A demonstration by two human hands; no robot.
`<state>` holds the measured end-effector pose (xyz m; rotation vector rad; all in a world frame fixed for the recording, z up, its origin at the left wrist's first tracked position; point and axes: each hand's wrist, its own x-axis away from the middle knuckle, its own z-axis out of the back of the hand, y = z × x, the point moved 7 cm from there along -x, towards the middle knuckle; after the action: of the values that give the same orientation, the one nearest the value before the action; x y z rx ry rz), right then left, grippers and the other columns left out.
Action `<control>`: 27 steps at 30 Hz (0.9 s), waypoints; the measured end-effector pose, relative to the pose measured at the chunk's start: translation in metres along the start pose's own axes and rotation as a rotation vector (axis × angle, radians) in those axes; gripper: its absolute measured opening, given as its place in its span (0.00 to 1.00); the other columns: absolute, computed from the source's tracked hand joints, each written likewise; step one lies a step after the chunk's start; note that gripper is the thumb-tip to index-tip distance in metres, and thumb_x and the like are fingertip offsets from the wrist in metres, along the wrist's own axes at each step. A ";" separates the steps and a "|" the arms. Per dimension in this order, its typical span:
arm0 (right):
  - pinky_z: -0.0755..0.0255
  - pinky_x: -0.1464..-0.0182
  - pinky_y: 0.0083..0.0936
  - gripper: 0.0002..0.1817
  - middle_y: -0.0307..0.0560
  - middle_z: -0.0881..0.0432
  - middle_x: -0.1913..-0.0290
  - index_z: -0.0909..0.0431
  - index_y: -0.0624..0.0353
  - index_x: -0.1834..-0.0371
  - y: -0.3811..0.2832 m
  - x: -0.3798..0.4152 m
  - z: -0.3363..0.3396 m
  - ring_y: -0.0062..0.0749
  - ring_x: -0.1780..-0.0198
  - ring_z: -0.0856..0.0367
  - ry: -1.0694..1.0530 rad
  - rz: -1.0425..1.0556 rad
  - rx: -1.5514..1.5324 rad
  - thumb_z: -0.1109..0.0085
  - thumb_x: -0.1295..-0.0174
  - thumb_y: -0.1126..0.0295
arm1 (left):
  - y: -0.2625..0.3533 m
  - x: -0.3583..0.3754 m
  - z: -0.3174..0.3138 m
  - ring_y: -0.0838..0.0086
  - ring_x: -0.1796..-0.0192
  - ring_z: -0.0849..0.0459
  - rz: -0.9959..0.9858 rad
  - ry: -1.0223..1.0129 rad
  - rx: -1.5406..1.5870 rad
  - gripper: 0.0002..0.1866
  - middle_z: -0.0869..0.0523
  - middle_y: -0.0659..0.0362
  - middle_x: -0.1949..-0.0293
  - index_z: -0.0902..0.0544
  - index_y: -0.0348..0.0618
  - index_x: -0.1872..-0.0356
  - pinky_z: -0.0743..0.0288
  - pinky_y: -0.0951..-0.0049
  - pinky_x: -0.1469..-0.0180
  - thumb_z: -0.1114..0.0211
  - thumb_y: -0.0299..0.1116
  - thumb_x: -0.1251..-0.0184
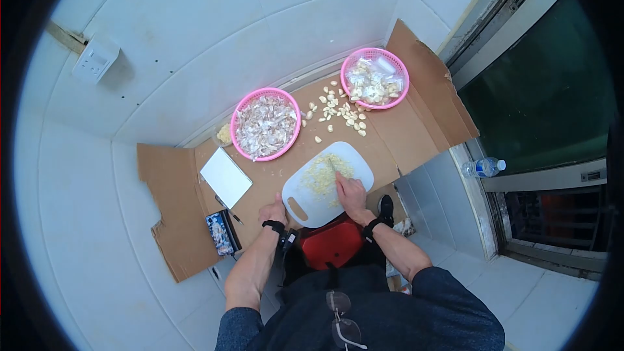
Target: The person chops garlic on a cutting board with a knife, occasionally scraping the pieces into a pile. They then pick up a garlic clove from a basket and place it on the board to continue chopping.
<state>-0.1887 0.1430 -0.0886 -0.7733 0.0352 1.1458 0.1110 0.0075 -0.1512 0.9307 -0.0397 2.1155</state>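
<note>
A white cutting board (354,159) lies on a cardboard-covered table, with a heap of chopped garlic (322,175) on it. My right hand (351,195) rests on the board and grips a knife (333,168) whose blade reaches into the chopped garlic. My left hand (273,211) sits at the board's near-left corner, by its handle slot, fingers curled on the cardboard. Peeled garlic cloves (338,112) lie scattered beyond the board.
A pink basket of garlic skins (266,123) stands at back left, another pink basket with cloves and plastic bags (375,78) at back right. A white notepad (225,177), a pen and a phone (221,233) lie left. A water bottle (482,168) lies right. Cardboard (169,221) overhangs.
</note>
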 end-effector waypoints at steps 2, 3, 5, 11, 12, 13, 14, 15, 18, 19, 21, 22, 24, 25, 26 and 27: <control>0.24 0.57 0.43 0.19 0.49 0.15 0.70 0.10 0.57 0.35 0.005 -0.001 -0.003 0.45 0.66 0.15 -0.028 -0.031 0.003 0.27 0.27 0.70 | 0.005 -0.002 -0.003 0.49 0.35 0.08 -0.006 -0.027 0.024 0.45 0.05 0.37 0.43 0.05 0.29 0.48 0.17 0.52 0.30 0.24 0.73 0.31; 0.24 0.57 0.43 0.19 0.49 0.15 0.70 0.10 0.57 0.35 0.002 -0.003 0.001 0.45 0.66 0.15 -0.020 -0.030 0.003 0.27 0.27 0.70 | 0.005 -0.004 -0.002 0.48 0.35 0.08 -0.041 -0.001 -0.042 0.46 0.05 0.37 0.42 0.05 0.29 0.47 0.17 0.51 0.30 0.25 0.74 0.31; 0.24 0.57 0.44 0.18 0.49 0.15 0.70 0.10 0.56 0.35 -0.010 -0.008 0.008 0.46 0.66 0.15 -0.060 -0.010 0.015 0.27 0.26 0.70 | 0.002 -0.014 -0.005 0.48 0.35 0.08 -0.079 0.029 -0.108 0.47 0.05 0.37 0.41 0.05 0.29 0.47 0.17 0.51 0.29 0.26 0.75 0.31; 0.23 0.56 0.45 0.20 0.48 0.15 0.71 0.12 0.57 0.32 -0.019 -0.007 0.002 0.46 0.65 0.14 -0.052 0.066 -0.057 0.29 0.25 0.69 | -0.007 -0.019 -0.007 0.44 0.33 0.09 -0.010 0.037 -0.080 0.50 0.08 0.35 0.37 0.06 0.28 0.43 0.19 0.50 0.27 0.28 0.77 0.31; 0.23 0.56 0.45 0.20 0.48 0.15 0.71 0.12 0.57 0.32 -0.019 -0.005 0.000 0.46 0.65 0.14 -0.056 0.062 -0.061 0.29 0.25 0.69 | -0.015 -0.035 -0.019 0.45 0.33 0.09 -0.010 -0.017 -0.054 0.49 0.08 0.34 0.37 0.06 0.28 0.43 0.19 0.51 0.27 0.27 0.76 0.31; 0.23 0.56 0.45 0.20 0.48 0.15 0.71 0.12 0.57 0.32 -0.018 -0.004 -0.001 0.46 0.65 0.14 -0.064 0.067 -0.045 0.29 0.25 0.69 | -0.018 -0.041 -0.023 0.45 0.33 0.08 -0.010 -0.071 -0.026 0.49 0.08 0.34 0.37 0.06 0.27 0.44 0.19 0.51 0.27 0.26 0.76 0.31; 0.23 0.56 0.45 0.20 0.48 0.15 0.70 0.12 0.57 0.32 -0.018 -0.003 -0.003 0.46 0.65 0.14 -0.073 0.074 -0.028 0.29 0.25 0.69 | -0.022 -0.046 -0.025 0.45 0.33 0.08 -0.006 -0.068 -0.027 0.49 0.08 0.34 0.37 0.06 0.27 0.44 0.19 0.51 0.27 0.26 0.76 0.31; 0.23 0.56 0.45 0.20 0.48 0.15 0.70 0.12 0.57 0.32 -0.019 -0.003 -0.004 0.46 0.65 0.14 -0.076 0.074 -0.030 0.29 0.25 0.69 | -0.022 -0.045 -0.025 0.46 0.34 0.08 0.011 -0.080 -0.004 0.48 0.08 0.34 0.37 0.06 0.27 0.44 0.18 0.52 0.27 0.26 0.75 0.32; 0.23 0.56 0.45 0.19 0.49 0.15 0.70 0.11 0.57 0.34 -0.017 -0.006 0.000 0.47 0.65 0.14 -0.077 0.071 -0.029 0.29 0.26 0.69 | -0.015 -0.032 -0.021 0.46 0.34 0.08 0.005 -0.090 0.034 0.48 0.08 0.34 0.37 0.07 0.26 0.44 0.18 0.52 0.27 0.24 0.75 0.32; 0.23 0.57 0.45 0.18 0.49 0.15 0.70 0.11 0.57 0.35 -0.018 -0.007 0.003 0.47 0.65 0.15 -0.053 0.060 -0.052 0.29 0.26 0.69 | -0.012 -0.028 -0.017 0.46 0.34 0.08 -0.017 -0.082 0.044 0.48 0.08 0.34 0.37 0.07 0.26 0.42 0.18 0.52 0.28 0.24 0.74 0.33; 0.23 0.57 0.45 0.18 0.49 0.15 0.71 0.10 0.57 0.36 -0.020 -0.010 0.006 0.47 0.66 0.15 -0.028 0.058 -0.078 0.28 0.26 0.70 | -0.009 -0.022 -0.014 0.47 0.34 0.08 -0.016 -0.024 0.019 0.48 0.08 0.34 0.37 0.08 0.26 0.42 0.17 0.52 0.28 0.23 0.74 0.33; 0.24 0.57 0.45 0.18 0.49 0.15 0.71 0.10 0.57 0.36 -0.018 -0.012 0.008 0.46 0.67 0.15 -0.009 0.043 -0.061 0.28 0.27 0.70 | -0.007 -0.020 -0.011 0.47 0.34 0.08 -0.013 0.032 -0.013 0.48 0.08 0.34 0.37 0.08 0.26 0.41 0.17 0.52 0.29 0.22 0.73 0.33; 0.24 0.58 0.45 0.18 0.49 0.16 0.72 0.10 0.58 0.36 -0.017 -0.005 0.011 0.46 0.68 0.15 0.000 0.027 -0.043 0.27 0.27 0.70 | -0.025 -0.035 -0.021 0.47 0.34 0.08 0.021 -0.014 -0.010 0.48 0.08 0.35 0.37 0.09 0.26 0.41 0.16 0.52 0.29 0.21 0.72 0.34; 0.24 0.58 0.44 0.18 0.49 0.16 0.72 0.10 0.58 0.36 -0.013 -0.005 0.009 0.46 0.68 0.16 0.005 0.017 -0.034 0.27 0.27 0.70 | -0.028 -0.038 -0.026 0.46 0.33 0.08 0.048 -0.055 -0.006 0.48 0.07 0.35 0.37 0.09 0.26 0.41 0.16 0.52 0.29 0.21 0.72 0.34; 0.24 0.58 0.44 0.18 0.49 0.16 0.73 0.10 0.58 0.36 -0.009 -0.005 0.006 0.46 0.69 0.16 0.011 0.008 -0.024 0.27 0.27 0.71 | -0.030 -0.041 -0.029 0.46 0.33 0.08 0.052 -0.053 -0.002 0.48 0.07 0.35 0.37 0.09 0.26 0.41 0.16 0.52 0.29 0.21 0.72 0.34; 0.24 0.58 0.44 0.18 0.49 0.16 0.73 0.10 0.58 0.36 -0.007 -0.003 0.004 0.46 0.69 0.16 0.008 0.011 -0.028 0.27 0.27 0.71 | -0.029 -0.037 -0.027 0.47 0.34 0.08 0.049 -0.021 0.005 0.48 0.07 0.36 0.38 0.09 0.27 0.41 0.16 0.52 0.30 0.21 0.72 0.34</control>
<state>-0.1860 0.1420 -0.0805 -0.8029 0.0301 1.1554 0.1299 0.0108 -0.2020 0.9638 -0.0682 2.1517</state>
